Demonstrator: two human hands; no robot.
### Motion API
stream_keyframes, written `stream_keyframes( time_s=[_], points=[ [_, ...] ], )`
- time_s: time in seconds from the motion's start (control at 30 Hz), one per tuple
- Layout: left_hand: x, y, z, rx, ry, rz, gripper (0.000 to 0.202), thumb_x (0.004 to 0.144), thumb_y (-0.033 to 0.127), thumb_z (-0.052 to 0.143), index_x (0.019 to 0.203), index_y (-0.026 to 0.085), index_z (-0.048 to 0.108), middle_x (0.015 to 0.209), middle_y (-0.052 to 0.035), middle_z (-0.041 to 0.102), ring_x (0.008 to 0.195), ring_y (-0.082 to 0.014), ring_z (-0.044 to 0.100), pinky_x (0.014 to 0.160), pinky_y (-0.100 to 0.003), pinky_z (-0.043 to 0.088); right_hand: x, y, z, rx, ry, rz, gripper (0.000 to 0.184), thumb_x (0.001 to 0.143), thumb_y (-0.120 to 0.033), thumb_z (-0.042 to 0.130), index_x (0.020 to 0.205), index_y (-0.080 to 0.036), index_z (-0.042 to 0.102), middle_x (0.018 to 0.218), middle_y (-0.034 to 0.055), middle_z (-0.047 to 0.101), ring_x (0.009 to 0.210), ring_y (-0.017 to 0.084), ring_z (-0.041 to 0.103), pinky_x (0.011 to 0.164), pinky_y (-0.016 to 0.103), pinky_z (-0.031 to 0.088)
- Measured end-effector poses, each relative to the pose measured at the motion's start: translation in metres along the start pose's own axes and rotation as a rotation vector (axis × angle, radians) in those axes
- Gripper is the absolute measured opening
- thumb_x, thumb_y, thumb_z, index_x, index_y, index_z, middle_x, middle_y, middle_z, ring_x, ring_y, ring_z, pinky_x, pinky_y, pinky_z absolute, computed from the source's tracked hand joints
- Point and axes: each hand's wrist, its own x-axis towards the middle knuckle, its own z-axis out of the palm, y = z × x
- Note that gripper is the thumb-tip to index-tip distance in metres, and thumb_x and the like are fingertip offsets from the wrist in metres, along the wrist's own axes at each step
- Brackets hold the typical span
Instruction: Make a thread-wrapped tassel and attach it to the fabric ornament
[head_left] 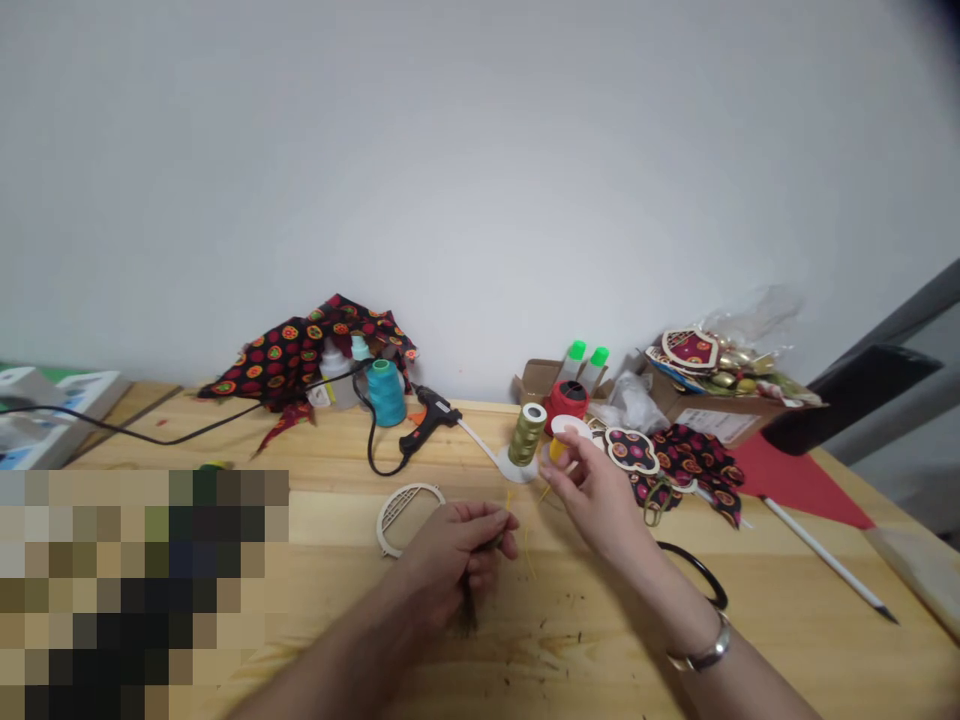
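My left hand is closed over the table, its fingers pinching a dark tassel whose strands hang below them. The tassel's top is hidden in the fingers. My right hand grips a spool of yellow thread with a white round end. Loose yellow thread trails between the two hands. Just behind my left hand lies a round wooden frame with a lattice part, partly covered by the hand. A spool of olive-green cord stands upright on a white disc, left of the yellow spool.
Along the wall are patterned cloth, a teal thread cone, a black glue gun with its cord and a red thread cone. A cardboard box of ornaments stands at right. A white pencil and black ring lie nearer.
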Motion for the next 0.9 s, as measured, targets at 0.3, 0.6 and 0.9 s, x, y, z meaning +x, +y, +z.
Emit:
stream_keyframes(
  time_s=[0.3, 0.6, 0.9],
  points=[
    [0.000, -0.005, -0.001, 0.068, -0.019, 0.041, 0.021, 0.067, 0.031, 0.070, 0.069, 0.011, 0.063, 0.055, -0.0023, 0.060, 0.032, -0.0006, 0.027, 0.036, -0.017, 0.017, 0.043, -0.022, -0.002, -0.241, -0.027, -0.283, 0.047, 0.076, -0.020, 0.061, 0.122, -0.018, 0.050, 0.105, 0.0114, 0.060, 0.086, 0.023, 0.058, 0.078, 0.037, 0.045],
    [-0.003, -0.001, 0.003, 0.097, 0.004, 0.039, 0.019, 0.066, 0.029, 0.069, 0.065, 0.011, 0.062, 0.053, -0.0020, 0.060, 0.032, -0.0010, 0.025, 0.034, -0.017, 0.016, 0.096, -0.029, 0.016, -0.254, -0.004, -0.297, 0.039, 0.076, -0.011, 0.056, 0.115, -0.014, 0.056, 0.104, 0.0114, 0.063, 0.094, 0.021, 0.058, 0.085, 0.034, 0.043],
    [-0.001, -0.001, 0.001, 0.068, 0.010, 0.028, 0.020, 0.066, 0.029, 0.069, 0.068, 0.011, 0.063, 0.054, -0.0018, 0.060, 0.032, -0.0007, 0.026, 0.034, -0.017, 0.017, 0.112, -0.025, 0.027, -0.212, -0.026, -0.225, 0.052, 0.074, -0.015, 0.061, 0.125, -0.011, 0.050, 0.112, 0.0165, 0.060, 0.101, 0.027, 0.057, 0.087, 0.037, 0.042]
  ],
)
